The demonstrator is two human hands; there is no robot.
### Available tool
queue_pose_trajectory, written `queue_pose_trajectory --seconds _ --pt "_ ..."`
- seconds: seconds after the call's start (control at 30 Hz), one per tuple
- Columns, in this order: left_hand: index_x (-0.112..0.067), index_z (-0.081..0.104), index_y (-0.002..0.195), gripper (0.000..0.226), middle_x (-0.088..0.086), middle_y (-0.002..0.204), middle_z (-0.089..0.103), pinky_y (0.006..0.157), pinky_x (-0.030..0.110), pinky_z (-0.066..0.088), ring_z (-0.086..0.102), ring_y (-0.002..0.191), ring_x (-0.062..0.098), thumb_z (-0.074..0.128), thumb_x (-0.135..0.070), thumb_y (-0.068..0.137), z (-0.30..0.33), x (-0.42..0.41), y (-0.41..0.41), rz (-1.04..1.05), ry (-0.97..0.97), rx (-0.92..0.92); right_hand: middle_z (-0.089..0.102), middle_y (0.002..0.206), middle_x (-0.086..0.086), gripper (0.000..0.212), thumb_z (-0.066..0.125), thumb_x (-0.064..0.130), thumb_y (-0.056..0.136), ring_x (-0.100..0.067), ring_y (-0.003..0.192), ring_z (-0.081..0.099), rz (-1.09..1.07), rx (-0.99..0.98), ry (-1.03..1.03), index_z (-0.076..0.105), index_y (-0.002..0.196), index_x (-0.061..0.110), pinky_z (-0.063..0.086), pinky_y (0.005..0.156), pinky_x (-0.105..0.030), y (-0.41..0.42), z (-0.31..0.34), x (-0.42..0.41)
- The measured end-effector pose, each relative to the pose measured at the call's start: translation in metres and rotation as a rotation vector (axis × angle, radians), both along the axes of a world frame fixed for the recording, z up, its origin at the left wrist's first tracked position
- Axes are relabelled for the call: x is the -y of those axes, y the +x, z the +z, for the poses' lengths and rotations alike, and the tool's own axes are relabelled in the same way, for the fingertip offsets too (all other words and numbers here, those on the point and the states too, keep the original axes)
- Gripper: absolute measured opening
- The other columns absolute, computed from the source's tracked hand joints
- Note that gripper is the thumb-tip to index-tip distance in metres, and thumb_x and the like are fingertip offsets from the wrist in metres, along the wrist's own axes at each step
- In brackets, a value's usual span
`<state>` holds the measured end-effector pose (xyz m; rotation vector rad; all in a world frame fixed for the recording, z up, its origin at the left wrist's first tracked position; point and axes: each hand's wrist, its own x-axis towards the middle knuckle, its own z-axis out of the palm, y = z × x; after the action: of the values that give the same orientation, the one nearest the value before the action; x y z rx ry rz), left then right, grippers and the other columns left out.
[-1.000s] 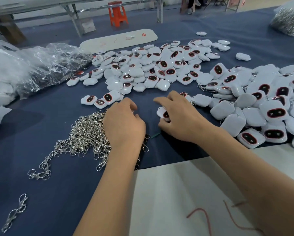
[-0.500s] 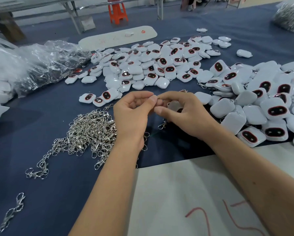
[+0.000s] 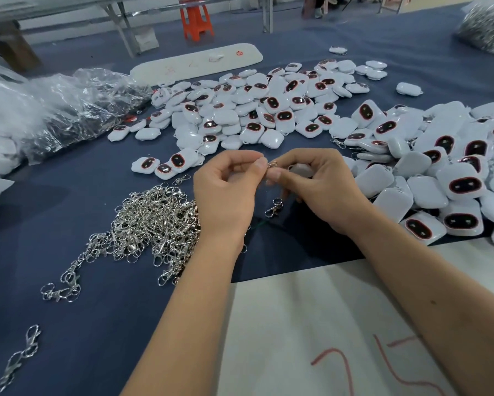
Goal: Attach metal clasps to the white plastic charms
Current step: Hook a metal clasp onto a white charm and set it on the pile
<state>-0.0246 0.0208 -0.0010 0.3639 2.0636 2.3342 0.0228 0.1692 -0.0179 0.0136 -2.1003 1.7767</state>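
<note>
both hands now up off the worktop: left hand fingers pinch a clasp, right hand fingers curl round a white charm just behind, w/ fitting apparently begun; clasp pile lies left.
</note>
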Motion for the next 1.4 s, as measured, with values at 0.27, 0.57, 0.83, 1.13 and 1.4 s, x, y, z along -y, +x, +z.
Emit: queue_pose_trajectory --seconds 0.27,0.57,0.83,1.13,1.4 --pt "-0.029 0.073 0.086 0.019 -0.012 0.081 0.068 0.080 0.026 0.047 0.061 0.089 0.013 0.086 -0.037 0.075 -0.009 0.010 -0.003 -0.061 -0.788 -0.368 0.077 0.082 -0.004 0.011 0.069 0.014 0.100 -0.013 0.061 0.064 -0.201 0.008 -0.095 0.070 0.089 0.014 0.046 0.051 -0.022 -0.005 -0.004 -0.004" --pt "-0.024 0.073 0.094 0.016 0.000 0.100 0.068 0.091 0.038 0.047 0.058 0.101 0.025 0.067 -0.012 0.085 -0.008 0.020 -0.008 0.278 -0.916 -0.378 0.074 0.073 0.002 0.010 0.079 0.011 0.090 -0.010 0.062 0.067 -0.216 0.037 -0.014 0.078 0.085 0.019 0.047 0.053 -0.020 -0.006 -0.008 -0.004" --pt "-0.023 0.077 0.090 0.007 -0.011 0.089 0.072 0.074 0.016 0.052 0.066 0.085 0.004 0.076 -0.016 0.087 -0.008 0.004 0.000 -0.012 -0.537 -0.424 0.078 0.083 0.002 0.026 0.082 0.005 0.087 -0.017 0.067 0.073 -0.169 -0.009 0.090 0.073 0.108 0.017 0.056 0.068 -0.018 0.001 -0.001 0.000" --pt "-0.018 0.073 0.078 0.014 -0.010 0.074 0.071 0.067 0.007 0.045 0.064 0.072 0.005 0.075 -0.006 0.085 -0.006 0.006 0.000 0.012 -0.518 -0.370 0.077 0.083 0.009 0.021 0.083 0.005 0.086 -0.009 0.067 0.072 -0.241 -0.083 0.213 0.073 0.101 0.017 0.053 0.069 -0.013 0.003 -0.001 0.006" --pt "-0.017 0.070 0.080 0.013 -0.008 0.077 0.069 0.069 0.011 0.047 0.062 0.076 0.006 0.072 -0.007 0.087 -0.007 0.005 -0.001 -0.016 -0.505 -0.402 0.078 0.086 0.008 0.015 0.080 0.011 0.090 -0.012 0.067 0.071 -0.214 -0.057 0.169 0.076 0.102 0.018 0.056 0.066 -0.020 0.002 0.000 0.004"
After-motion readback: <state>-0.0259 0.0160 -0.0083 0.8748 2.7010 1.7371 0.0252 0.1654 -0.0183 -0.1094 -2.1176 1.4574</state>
